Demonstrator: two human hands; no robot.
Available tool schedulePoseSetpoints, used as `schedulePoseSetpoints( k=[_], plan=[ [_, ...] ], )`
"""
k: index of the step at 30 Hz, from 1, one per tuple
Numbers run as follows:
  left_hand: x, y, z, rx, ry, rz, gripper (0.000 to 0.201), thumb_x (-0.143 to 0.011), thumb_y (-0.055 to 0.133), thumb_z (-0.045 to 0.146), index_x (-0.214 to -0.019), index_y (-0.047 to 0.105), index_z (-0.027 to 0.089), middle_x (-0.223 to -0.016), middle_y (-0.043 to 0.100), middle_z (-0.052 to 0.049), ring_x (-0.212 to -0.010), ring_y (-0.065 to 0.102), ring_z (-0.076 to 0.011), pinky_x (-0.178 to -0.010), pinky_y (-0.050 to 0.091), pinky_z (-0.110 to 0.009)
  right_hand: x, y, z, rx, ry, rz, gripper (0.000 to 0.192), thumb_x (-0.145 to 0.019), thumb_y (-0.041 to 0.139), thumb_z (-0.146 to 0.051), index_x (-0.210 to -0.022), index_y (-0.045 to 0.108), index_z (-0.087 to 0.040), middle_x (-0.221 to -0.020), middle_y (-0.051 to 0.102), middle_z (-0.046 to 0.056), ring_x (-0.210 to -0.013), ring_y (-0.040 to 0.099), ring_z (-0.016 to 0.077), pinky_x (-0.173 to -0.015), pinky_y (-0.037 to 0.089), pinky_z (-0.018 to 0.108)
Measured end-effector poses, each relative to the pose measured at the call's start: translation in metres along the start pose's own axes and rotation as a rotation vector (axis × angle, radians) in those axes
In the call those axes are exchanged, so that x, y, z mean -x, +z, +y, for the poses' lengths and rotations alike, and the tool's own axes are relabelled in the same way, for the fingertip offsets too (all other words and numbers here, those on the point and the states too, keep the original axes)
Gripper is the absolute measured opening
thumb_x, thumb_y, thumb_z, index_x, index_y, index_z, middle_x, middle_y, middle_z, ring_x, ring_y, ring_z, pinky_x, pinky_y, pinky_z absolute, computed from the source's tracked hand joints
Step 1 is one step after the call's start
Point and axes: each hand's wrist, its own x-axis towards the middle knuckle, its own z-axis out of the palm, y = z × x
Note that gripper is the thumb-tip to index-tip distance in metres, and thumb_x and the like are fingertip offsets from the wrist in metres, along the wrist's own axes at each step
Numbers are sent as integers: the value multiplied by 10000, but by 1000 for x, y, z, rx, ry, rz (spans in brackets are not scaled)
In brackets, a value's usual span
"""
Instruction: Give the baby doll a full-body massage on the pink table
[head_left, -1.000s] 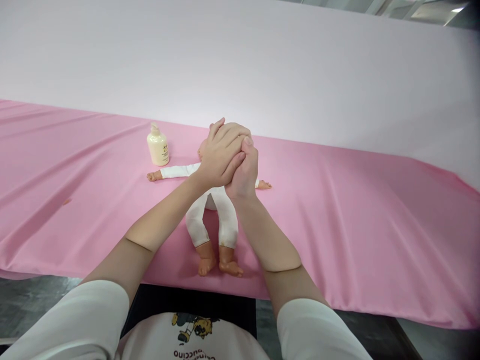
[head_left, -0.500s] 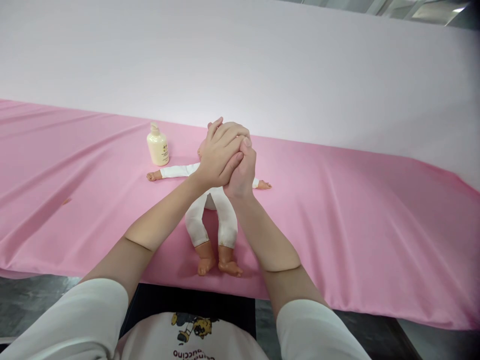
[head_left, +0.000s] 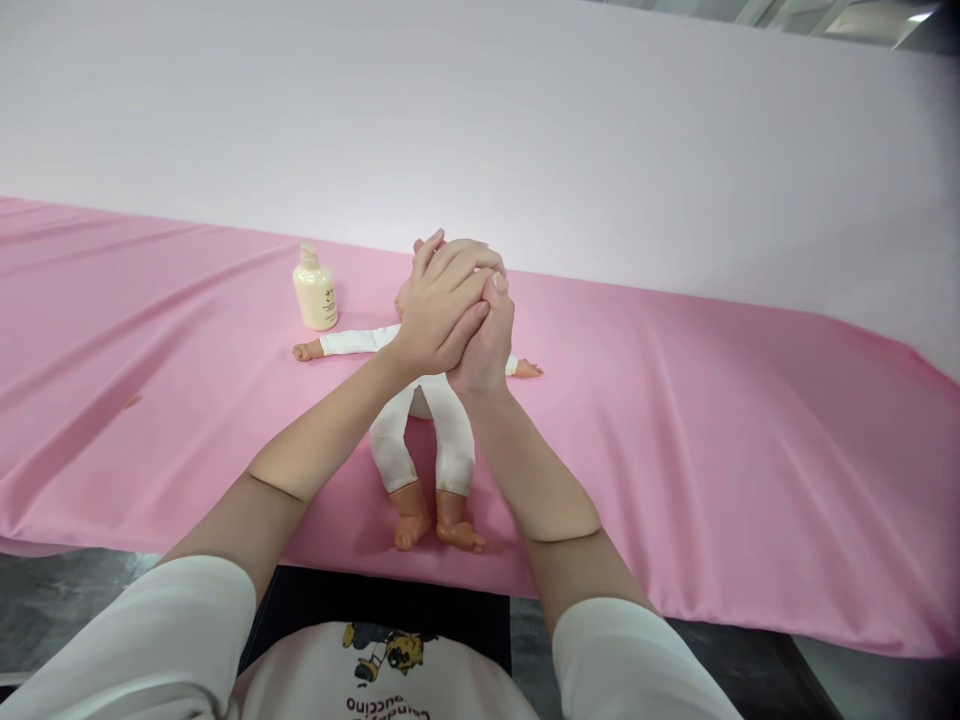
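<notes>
My left hand (head_left: 439,305) is wrapped over the fingers of my right hand (head_left: 487,340), and the two are clasped together above the middle of a baby doll (head_left: 454,440). The right thumb lies against the back of the left fingers. The doll lies on its back in white clothing, arms spread wide and bare feet towards me. My hands cover its chest and most of its head, so I cannot tell whether they touch it. Whether anything lies between the palms is hidden.
A cream pump bottle (head_left: 316,292) stands beyond the doll's outstretched arm on the left. Pink cloth (head_left: 675,450) with soft folds covers the table, its front edge close to my body. A white wall (head_left: 480,120) rises behind the table.
My clasped hands have shifted very slightly, with the fingers a touch higher and further right. The doll and the bottle stay where they were.
</notes>
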Motion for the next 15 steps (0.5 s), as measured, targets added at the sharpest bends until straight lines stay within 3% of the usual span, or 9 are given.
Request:
schedulePoseSetpoints(
  k=[7,15],
  plan=[
    [-3,-5,2,47,-4,-62,718,-972,27,668,-1300,566,327,-1339,599,-58,-1405,450,-320,-1283,174,-588,-2,-3,1,-164,-105,32,281,-960,301,-449,-835,510,-309,-1299,636,-23,-1506,394,186,-1231,424,470],
    [-3,-5,-1,57,-28,-72,694,-972,59,686,-1324,545,339,-1293,616,-65,-1392,461,-320,-1280,190,-592,-3,-6,5,-177,-76,30,238,-920,332,-441,-842,516,-312,-1269,639,0,-1466,448,213,-1242,390,490]
  ],
)
